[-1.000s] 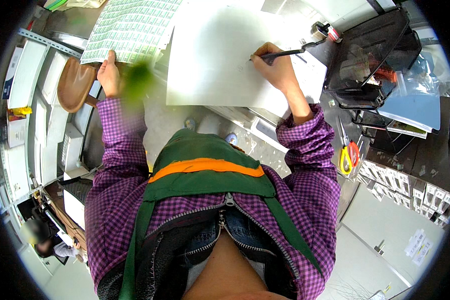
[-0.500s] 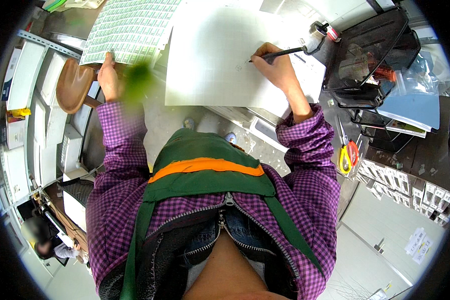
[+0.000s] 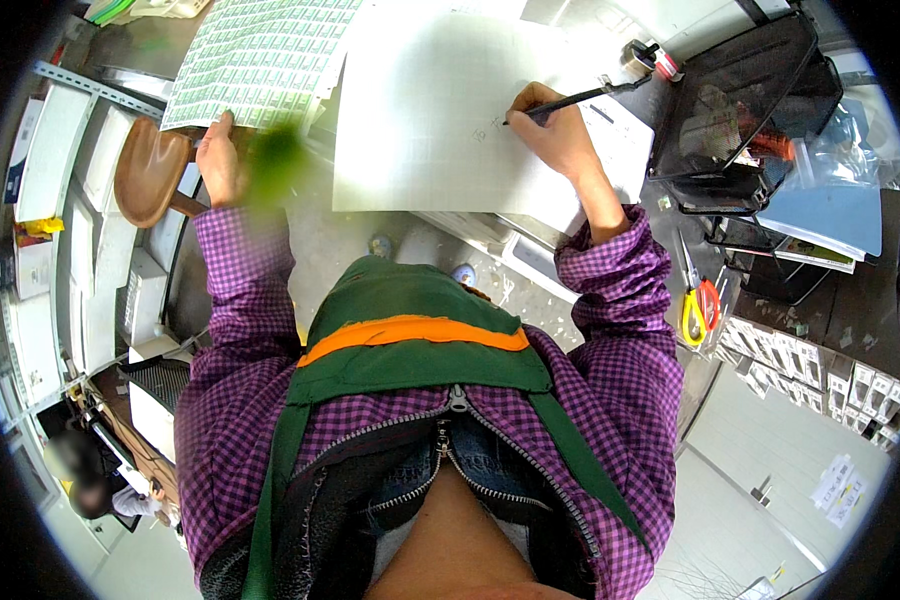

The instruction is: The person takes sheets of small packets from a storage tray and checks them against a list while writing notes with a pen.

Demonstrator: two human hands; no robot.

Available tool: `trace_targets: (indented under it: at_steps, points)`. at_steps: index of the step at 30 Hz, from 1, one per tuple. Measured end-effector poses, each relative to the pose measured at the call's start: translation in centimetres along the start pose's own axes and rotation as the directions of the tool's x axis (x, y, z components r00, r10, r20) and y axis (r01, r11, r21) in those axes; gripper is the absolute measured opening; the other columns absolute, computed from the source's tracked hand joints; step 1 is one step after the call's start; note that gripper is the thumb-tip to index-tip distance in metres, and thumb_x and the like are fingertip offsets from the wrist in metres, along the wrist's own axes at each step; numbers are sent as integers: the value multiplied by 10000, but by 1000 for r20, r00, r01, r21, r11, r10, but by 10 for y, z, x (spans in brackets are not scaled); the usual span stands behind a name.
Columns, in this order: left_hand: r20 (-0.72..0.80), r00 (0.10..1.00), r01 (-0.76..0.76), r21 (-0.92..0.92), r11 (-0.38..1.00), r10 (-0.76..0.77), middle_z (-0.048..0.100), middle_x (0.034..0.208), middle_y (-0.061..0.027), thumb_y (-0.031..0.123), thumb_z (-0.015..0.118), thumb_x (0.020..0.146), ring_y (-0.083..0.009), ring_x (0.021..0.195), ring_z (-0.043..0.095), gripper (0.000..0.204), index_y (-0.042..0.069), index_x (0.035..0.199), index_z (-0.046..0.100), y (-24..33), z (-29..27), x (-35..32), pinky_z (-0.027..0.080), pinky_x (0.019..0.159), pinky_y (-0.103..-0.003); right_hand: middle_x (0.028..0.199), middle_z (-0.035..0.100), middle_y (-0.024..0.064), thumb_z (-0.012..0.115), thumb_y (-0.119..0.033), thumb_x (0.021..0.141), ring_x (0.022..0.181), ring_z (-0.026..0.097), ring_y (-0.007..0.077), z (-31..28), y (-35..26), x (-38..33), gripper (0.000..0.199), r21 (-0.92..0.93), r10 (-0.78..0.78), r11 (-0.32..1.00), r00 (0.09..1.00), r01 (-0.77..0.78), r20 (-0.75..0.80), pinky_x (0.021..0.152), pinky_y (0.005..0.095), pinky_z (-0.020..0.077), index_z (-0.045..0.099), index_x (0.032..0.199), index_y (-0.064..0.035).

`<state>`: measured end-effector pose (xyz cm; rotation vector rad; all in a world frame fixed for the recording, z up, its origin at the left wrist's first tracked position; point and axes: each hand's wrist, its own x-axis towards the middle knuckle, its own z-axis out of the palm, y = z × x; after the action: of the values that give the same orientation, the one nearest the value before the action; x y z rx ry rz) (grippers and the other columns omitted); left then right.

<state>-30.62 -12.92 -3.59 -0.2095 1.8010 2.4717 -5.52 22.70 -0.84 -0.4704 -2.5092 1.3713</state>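
My right hand is closed around a black pen, its tip at a large white sheet of paper on the table. Small handwritten marks show on the paper just left of the tip. A dark strip extends from the pen's rear end toward the right. At the left, my left hand pinches the near edge of a sheet of green-and-white printed labels, thumb on top; the fingers beneath are hidden. A blurred green spot covers part of the view beside that wrist.
Black mesh trays stand at the right, with a blue folder below. Nearer lie scissors with red and yellow handles. A small container sits beyond the pen. A brown stool and shelves are at left; another person is far lower left.
My right hand and the pen have shifted slightly right, and more marks show on the white paper. The pen's rear end has tilted up a little. My left hand stays at the label sheet.
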Motion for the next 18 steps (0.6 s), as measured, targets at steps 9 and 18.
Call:
trace_targets:
  at_steps: [9,18]
  points:
    - [73,996,37,78,996,-43,694,865,-31,297,645,1000,-119,749,621,270,33,1031,690,-9,-12,2,528,736,-274,749,586,-13,651,-129,886,722,505,73,-7,-1,0,107,29,1,1000,999,-2,49,665,234,413,646,897,-22]
    - [843,445,-869,323,376,304,703,1179,-84,105,879,671,-238,1121,633,496,61,1137,715,7,34,-144,487,987,-390,809,696,63,631,-176,971,728,645,117,-1,-3,-2,208,257,49,965,998,-55,30,646,259,518,691,1085,-13]
